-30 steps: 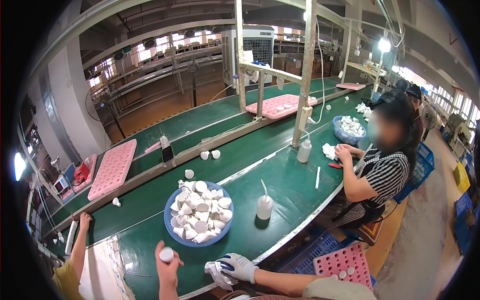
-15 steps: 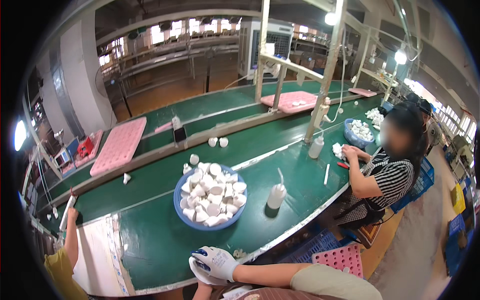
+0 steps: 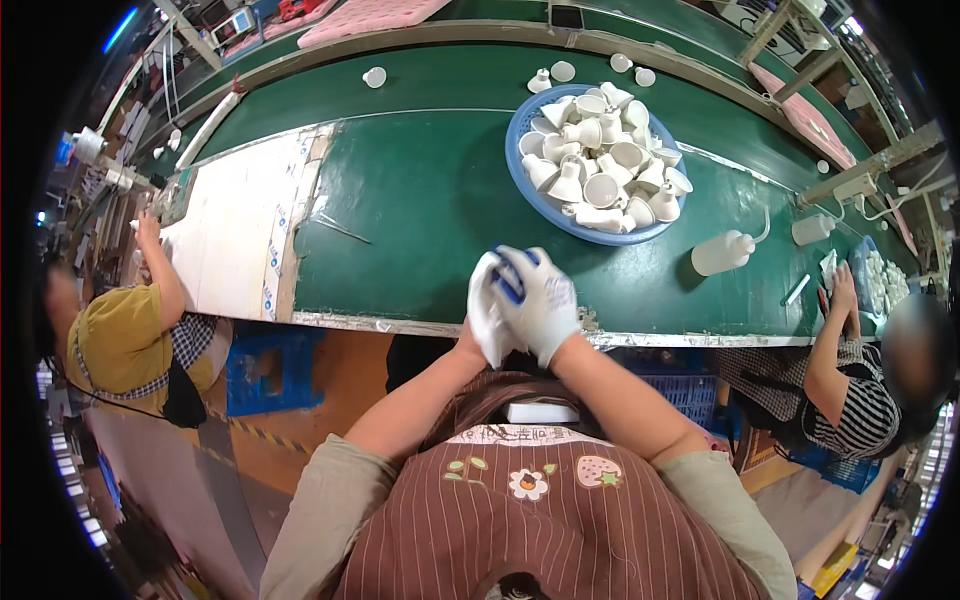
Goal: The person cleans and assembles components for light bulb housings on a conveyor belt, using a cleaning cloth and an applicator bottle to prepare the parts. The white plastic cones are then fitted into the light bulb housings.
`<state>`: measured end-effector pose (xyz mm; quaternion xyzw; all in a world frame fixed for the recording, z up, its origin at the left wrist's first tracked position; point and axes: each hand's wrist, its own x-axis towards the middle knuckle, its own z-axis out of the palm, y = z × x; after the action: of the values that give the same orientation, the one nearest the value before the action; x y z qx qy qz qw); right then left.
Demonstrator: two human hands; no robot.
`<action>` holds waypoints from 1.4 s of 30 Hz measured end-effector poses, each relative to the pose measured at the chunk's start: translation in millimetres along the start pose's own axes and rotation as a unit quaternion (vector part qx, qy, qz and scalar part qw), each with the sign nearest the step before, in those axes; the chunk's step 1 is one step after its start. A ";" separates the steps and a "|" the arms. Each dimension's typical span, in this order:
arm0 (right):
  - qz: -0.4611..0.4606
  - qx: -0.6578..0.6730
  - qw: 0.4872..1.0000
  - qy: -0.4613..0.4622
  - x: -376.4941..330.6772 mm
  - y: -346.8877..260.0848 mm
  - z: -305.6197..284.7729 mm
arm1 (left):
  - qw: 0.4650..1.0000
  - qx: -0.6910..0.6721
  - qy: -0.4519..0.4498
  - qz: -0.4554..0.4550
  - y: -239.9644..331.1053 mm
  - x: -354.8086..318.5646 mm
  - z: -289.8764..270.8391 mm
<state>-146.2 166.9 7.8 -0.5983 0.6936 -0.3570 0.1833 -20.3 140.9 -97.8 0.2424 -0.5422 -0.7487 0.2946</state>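
Note:
My left hand [image 3: 487, 312] and my right hand [image 3: 548, 305], in white gloves with blue-coated fingers, are pressed together in front of my apron at the table's front edge. The right hand's fingers are closed over the left. The left hand's fingers are mostly hidden, and anything between the palms cannot be made out. Beyond my hands, to the right, stands a round blue basket [image 3: 530, 208] heaped with white cone-shaped pieces [image 3: 602, 190] with short stems. Metal tweezers [image 3: 343, 230] lie on the green table [image 3: 410, 200] to the left.
A white squeeze bottle [image 3: 722, 253] stands right of the basket. Several loose white pieces, one a cone [image 3: 374, 77], lie toward the back. A pale board [image 3: 235, 220] covers the table's left part. One co-worker [image 3: 135, 340] works at left, another [image 3: 850, 380] at right.
My view has turned down and to the left, bringing my apron and both forearms into sight. My hands stay pressed together. The tweezers now show on the table.

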 end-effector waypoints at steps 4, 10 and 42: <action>0.032 -0.092 0.995 -0.021 -9.3 55.2 5.3 | 0.974 0.203 0.062 0.080 48.1 -13.8 13.0; -0.013 -0.055 0.998 0.023 -27.7 73.8 -15.0 | 0.998 0.054 0.036 -0.026 97.2 -36.4 9.5; -0.015 -0.112 0.993 0.047 -35.6 101.0 -5.3 | 0.969 -0.226 0.078 -0.063 101.2 -15.9 14.9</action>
<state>-212.7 205.6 -67.0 -0.6079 0.7279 -0.3075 0.0775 -1.2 137.9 3.8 0.2610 -0.3176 -0.8476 0.3355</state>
